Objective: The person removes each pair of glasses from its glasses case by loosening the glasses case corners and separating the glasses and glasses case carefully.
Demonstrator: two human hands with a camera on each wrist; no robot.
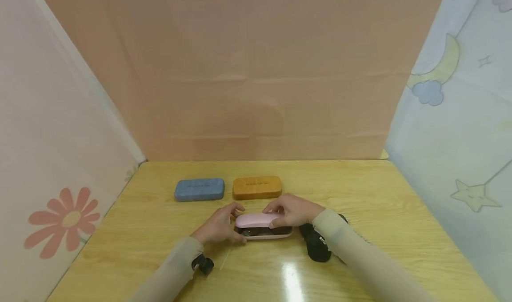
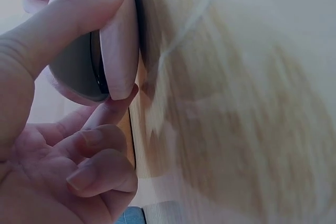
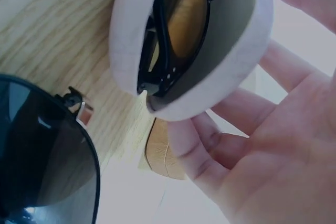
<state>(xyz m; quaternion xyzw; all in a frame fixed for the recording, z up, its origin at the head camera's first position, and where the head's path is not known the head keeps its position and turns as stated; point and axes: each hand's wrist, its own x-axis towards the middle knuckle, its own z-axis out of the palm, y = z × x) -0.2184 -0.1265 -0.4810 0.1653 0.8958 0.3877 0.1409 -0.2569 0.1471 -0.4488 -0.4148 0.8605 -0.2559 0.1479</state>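
A pink glasses case [image 1: 254,220] lies on the table with its lid partly raised. Inside it, black-framed sunglasses [image 3: 167,56] show folded in the right wrist view. My left hand [image 1: 220,225] grips the case's left end, the thumb on the front of the base [image 2: 119,45] and a finger behind. My right hand [image 1: 295,210] holds the lid near its right end between thumb and fingers. Beside the case, under my right forearm, a second pair of dark sunglasses [image 3: 47,156] lies on the table.
Behind the pink case stand a blue case [image 1: 199,190] and an orange case [image 1: 257,188], both closed, side by side. A wood-grain table [image 1: 380,195] carries everything. Cloth-covered walls [image 1: 256,93] rise at its back and both sides.
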